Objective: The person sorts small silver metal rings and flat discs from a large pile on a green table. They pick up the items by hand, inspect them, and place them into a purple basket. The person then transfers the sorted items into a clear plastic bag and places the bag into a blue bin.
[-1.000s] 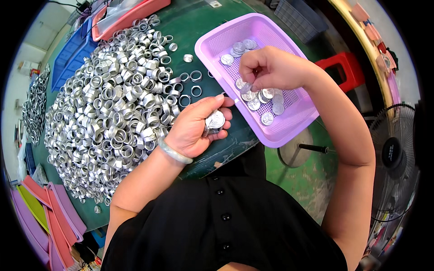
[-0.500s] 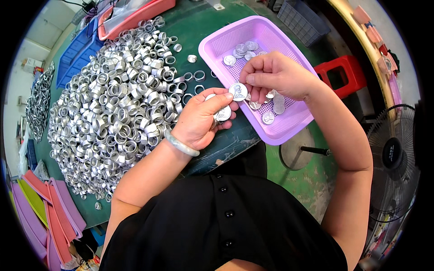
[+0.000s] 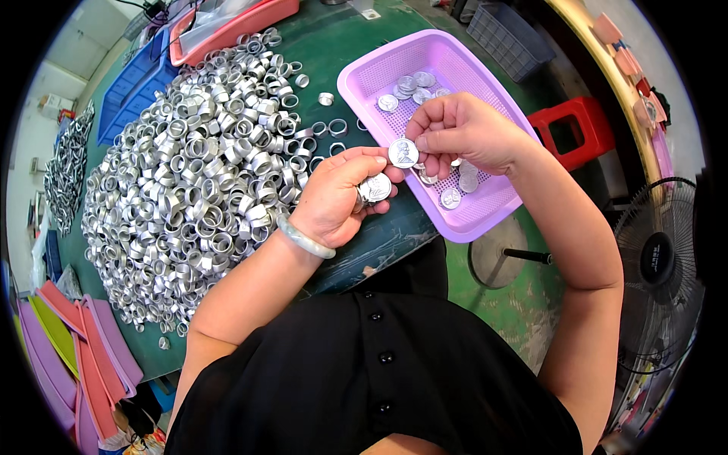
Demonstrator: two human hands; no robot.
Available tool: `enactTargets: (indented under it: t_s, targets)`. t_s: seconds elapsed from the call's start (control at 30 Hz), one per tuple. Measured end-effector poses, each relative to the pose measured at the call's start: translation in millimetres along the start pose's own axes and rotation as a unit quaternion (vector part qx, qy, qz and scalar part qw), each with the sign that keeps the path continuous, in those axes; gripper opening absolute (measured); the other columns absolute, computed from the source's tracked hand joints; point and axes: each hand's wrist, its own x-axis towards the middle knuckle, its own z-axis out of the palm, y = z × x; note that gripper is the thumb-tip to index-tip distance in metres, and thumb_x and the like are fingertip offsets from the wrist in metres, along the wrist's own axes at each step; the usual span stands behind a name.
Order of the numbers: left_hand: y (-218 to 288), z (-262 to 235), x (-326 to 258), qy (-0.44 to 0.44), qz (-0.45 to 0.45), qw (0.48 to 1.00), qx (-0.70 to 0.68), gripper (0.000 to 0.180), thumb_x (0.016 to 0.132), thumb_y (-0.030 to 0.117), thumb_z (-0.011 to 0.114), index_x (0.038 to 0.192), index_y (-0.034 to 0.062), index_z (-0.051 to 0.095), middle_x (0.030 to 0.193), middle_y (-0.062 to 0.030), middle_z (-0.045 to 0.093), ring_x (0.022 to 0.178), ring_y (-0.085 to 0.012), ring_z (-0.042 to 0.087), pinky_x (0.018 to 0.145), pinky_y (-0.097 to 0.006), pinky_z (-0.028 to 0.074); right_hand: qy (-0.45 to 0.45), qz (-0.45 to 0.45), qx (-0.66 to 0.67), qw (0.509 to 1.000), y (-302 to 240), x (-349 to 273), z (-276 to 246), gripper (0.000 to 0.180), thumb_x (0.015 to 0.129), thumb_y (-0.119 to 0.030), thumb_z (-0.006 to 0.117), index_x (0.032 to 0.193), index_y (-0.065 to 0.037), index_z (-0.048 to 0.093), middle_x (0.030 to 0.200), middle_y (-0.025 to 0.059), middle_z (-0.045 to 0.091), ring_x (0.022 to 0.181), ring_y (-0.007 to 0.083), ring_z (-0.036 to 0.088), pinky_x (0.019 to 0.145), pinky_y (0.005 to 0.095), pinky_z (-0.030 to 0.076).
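My left hand [image 3: 341, 186] is closed around several silver coin-like discs [image 3: 375, 187], its thumb stretched along the top. My right hand [image 3: 470, 133] pinches one silver disc [image 3: 403, 153] by its right edge, with a raised portrait facing up. That disc is just beside my left fingertips; whether they touch it, I cannot tell. Both hands are over the near left rim of a purple plastic basket [image 3: 356, 87]. More silver discs [image 3: 450, 199] lie in the basket, some partly hidden by my right hand.
A large heap of silver metal rings [image 3: 189, 182] covers the left of the green table [image 3: 318, 45]. Behind it stand a blue bin [image 3: 129, 98] and a red tray [image 3: 258, 17]. A red stool [image 3: 572, 133] and a black fan [image 3: 656, 258] are at the right.
The pinched disc has shifted slightly right and its portrait has turned. In my left hand, the held discs have shifted and the top one shows more of its face.
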Motion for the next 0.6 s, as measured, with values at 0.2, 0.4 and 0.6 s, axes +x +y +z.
enactTargets:
  t_s: [0.2, 0.4, 0.6]
  targets:
    - [1.2, 1.7, -0.8, 0.014, -0.001, 1.0, 0.001, 0.019, 0.083, 0.01, 0.047, 0.1, 0.002, 0.05, 0.078, -0.0059, 0.058, 0.063, -0.0136, 0.054, 0.053, -0.025, 0.044, 0.003, 0.003, 0.009, 1.0, -0.6, -0.3, 1.4, 0.014, 0.075, -0.002, 0.055, 0.087, 0.006, 0.055, 0.07, 0.0092, 0.059, 0.055, 0.0108, 0.058, 0.049, 0.0199, 0.048]
    - [-1.8, -3.0, 1.7, -0.002, 0.005, 1.0, 0.008, 0.017, 0.081, 0.011, 0.052, 0.097, 0.0052, 0.054, 0.081, -0.0029, 0.061, 0.066, -0.0087, 0.056, 0.054, -0.022, 0.044, 0.004, -0.001, 0.019, 1.0, -0.6, -0.9, 1.6, 0.015, 0.074, -0.004, 0.056, 0.086, 0.005, 0.056, 0.07, 0.0094, 0.059, 0.056, 0.0114, 0.058, 0.049, 0.0206, 0.048]
    - [-2.3, -2.2, 1.2, 0.0, 0.009, 1.0, 0.017, 0.018, 0.08, 0.011, 0.055, 0.097, 0.007, 0.054, 0.082, -0.0016, 0.061, 0.068, -0.0078, 0.055, 0.057, -0.022, 0.042, 0.003, -0.006, 0.021, 1.0, -0.7, -1.8, 2.9, 0.015, 0.074, -0.004, 0.057, 0.086, 0.005, 0.056, 0.07, 0.0085, 0.058, 0.057, 0.0115, 0.058, 0.049, 0.0204, 0.048]
